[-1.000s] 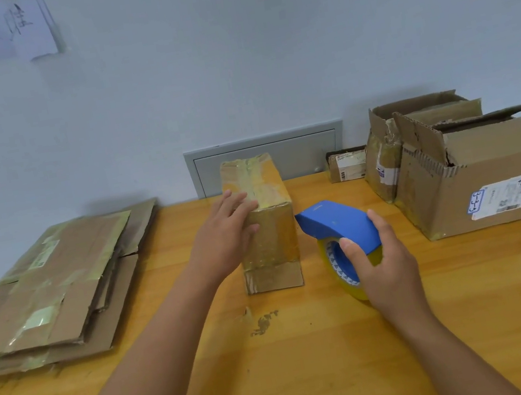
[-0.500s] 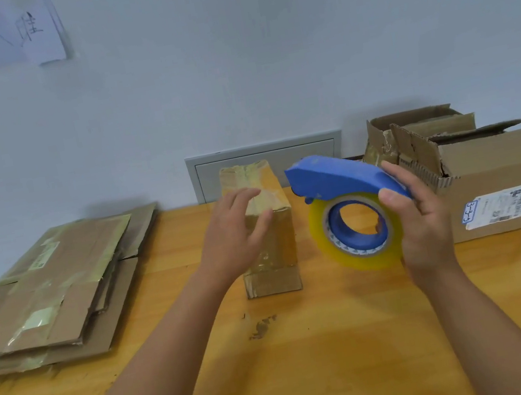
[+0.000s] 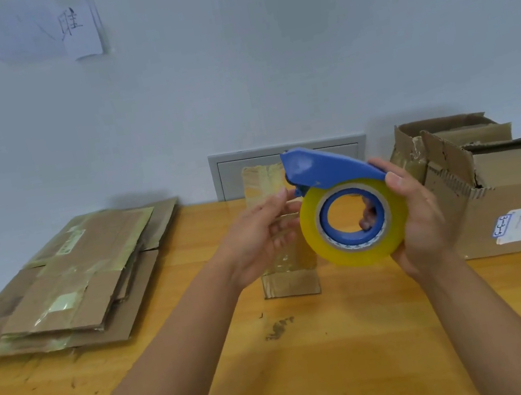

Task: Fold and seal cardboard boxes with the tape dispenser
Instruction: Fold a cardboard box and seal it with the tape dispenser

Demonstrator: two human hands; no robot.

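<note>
Holding the tape dispenser (image 3: 334, 170) up off the counter (image 3: 319, 378) in my right hand (image 3: 420, 224), thumb on the back of the blue cover, other fingers (image 3: 368, 218) curled round behind the yellow tape roll (image 3: 355, 222) and showing through the core. Lifted like this so the cutter end faces my left hand (image 3: 259, 239). Left hand is raised at the roll's left edge, fingers loosely apart and slightly bent, tips near the cutter; can't tell if they touch tape, no free end visible. Probably hunting for the tape end before sealing.

Small taped box (image 3: 286, 262) stands upright near the counter's back edge, centre, directly behind my hands, no hand on it. It sits there within easy reach for taping once the end is found. Flattened cardboard stack (image 3: 65, 284) lies at the counter's left edge, waiting to be folded. Open boxes (image 3: 494, 190) sit at the right edge, flaps up, unsealed.
</note>
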